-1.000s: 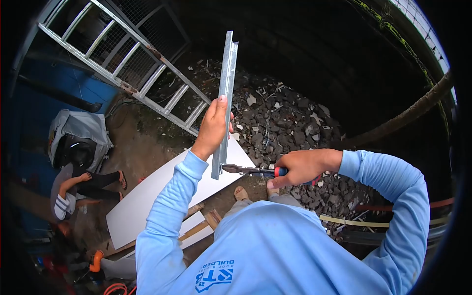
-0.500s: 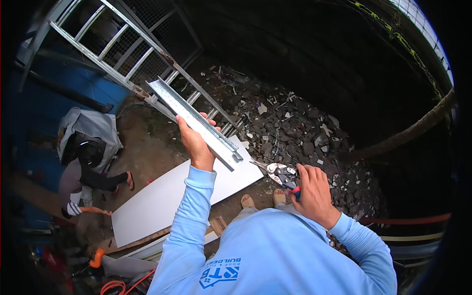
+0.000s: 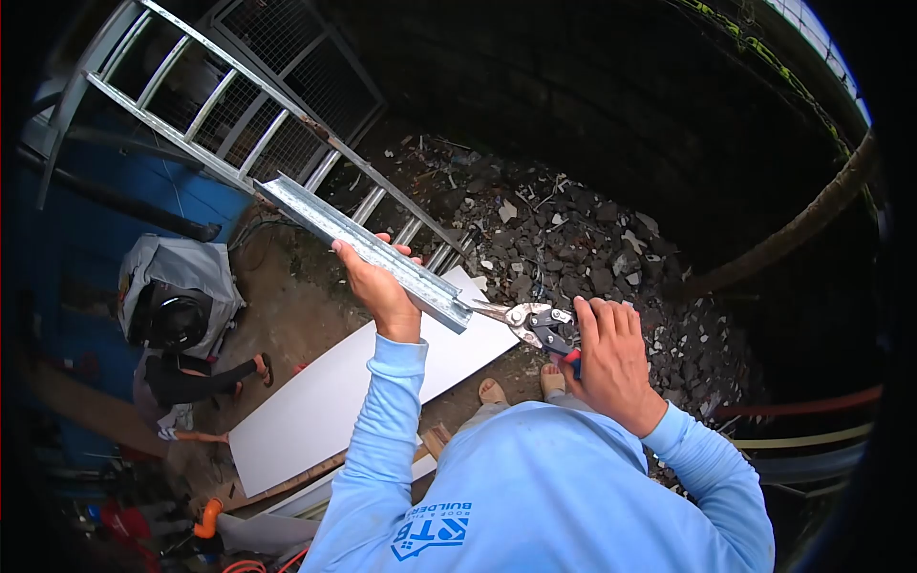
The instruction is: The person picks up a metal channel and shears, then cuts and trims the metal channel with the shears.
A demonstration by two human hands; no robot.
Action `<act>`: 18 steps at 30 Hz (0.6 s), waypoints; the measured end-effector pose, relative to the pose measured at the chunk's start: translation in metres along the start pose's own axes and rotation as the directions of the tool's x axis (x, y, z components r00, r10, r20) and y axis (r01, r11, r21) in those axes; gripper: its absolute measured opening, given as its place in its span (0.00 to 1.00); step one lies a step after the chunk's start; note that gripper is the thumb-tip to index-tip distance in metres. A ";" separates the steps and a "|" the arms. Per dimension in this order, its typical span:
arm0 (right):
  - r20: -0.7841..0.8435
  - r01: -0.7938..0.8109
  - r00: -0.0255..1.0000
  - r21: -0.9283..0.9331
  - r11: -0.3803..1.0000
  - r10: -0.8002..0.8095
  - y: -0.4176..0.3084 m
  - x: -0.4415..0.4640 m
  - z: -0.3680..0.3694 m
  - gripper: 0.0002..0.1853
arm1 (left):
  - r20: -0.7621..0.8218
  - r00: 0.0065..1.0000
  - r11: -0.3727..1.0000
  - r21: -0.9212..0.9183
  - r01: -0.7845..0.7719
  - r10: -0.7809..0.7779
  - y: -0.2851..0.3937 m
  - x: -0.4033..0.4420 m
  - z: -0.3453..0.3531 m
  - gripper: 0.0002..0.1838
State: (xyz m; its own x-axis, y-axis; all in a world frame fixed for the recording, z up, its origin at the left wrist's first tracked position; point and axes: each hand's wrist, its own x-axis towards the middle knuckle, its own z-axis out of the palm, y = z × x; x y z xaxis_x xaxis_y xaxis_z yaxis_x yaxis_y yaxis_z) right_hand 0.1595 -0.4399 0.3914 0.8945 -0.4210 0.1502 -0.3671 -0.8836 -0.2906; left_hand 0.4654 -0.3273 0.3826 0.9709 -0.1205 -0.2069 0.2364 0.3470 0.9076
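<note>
A length of galvanized metal channel (image 3: 358, 246) slants across the middle of the view. My left hand (image 3: 380, 294) is wrapped around it from below, near its lower end, with fingertips showing over the far edge. In my right hand (image 3: 616, 363) are tin snips (image 3: 540, 323) with red-and-blue handles, partly hidden by my fingers. The blades point left and meet the channel's lower right end; whether metal lies between them I cannot make out. Beneath both hands lies a white flat board (image 3: 358, 382).
An aluminium ladder (image 3: 258, 91) leans at the upper left. Broken rubble (image 3: 573, 248) covers the ground ahead and right. At left a person (image 3: 177, 382) crouches by a grey-covered object (image 3: 186, 286), one hand at the board's edge. An orange-ended tool (image 3: 207, 518) lies lower left.
The tin snips have moved left and now reach the channel's end. My left hand has tilted the channel flatter, its far end swinging left and down.
</note>
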 end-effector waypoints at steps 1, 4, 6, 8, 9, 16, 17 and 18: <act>0.005 0.001 1.000 0.000 1.000 -0.001 -0.001 0.000 -0.001 0.47 | -0.004 1.000 1.000 0.003 0.010 -0.010 0.001 0.000 -0.001 0.39; 0.005 0.011 1.000 -0.006 1.000 -0.011 -0.002 0.001 -0.001 0.47 | -0.016 0.999 1.000 0.004 0.031 -0.030 0.004 -0.001 -0.003 0.39; -0.013 0.023 1.000 -0.014 1.000 -0.023 -0.003 0.001 0.003 0.47 | -0.026 0.999 0.999 0.002 0.033 -0.033 0.005 -0.002 -0.005 0.39; -0.015 0.018 1.000 -0.026 0.999 -0.018 -0.007 0.003 0.005 0.47 | -0.025 1.000 1.000 0.024 0.014 -0.013 0.003 -0.001 -0.008 0.38; -0.016 0.015 1.000 -0.032 0.999 -0.016 -0.009 0.005 0.006 0.47 | -0.025 1.000 0.999 0.036 0.004 -0.003 0.002 -0.001 -0.008 0.38; 0.156 -0.024 0.988 0.025 0.999 0.019 -0.017 0.021 0.001 0.45 | -0.028 1.000 1.000 0.016 0.008 -0.007 0.004 -0.001 -0.007 0.37; 0.222 -0.040 0.975 0.094 0.995 0.018 -0.014 0.024 0.001 0.43 | 0.000 1.000 1.000 -0.002 0.030 -0.030 0.008 -0.002 -0.009 0.36; 0.287 -0.059 0.958 0.162 0.985 0.010 -0.010 0.026 0.001 0.41 | 0.027 0.998 0.998 -0.018 0.052 -0.051 0.011 -0.003 -0.012 0.36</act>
State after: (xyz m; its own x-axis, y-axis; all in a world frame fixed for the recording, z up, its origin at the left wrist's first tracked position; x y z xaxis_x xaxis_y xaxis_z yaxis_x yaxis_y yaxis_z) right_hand 0.1862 -0.4420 0.3967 0.9263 -0.3536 -0.1305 -0.3732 -0.8122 -0.4485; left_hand 0.4655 -0.3125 0.3888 0.9561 -0.1634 -0.2431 0.2871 0.3571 0.8889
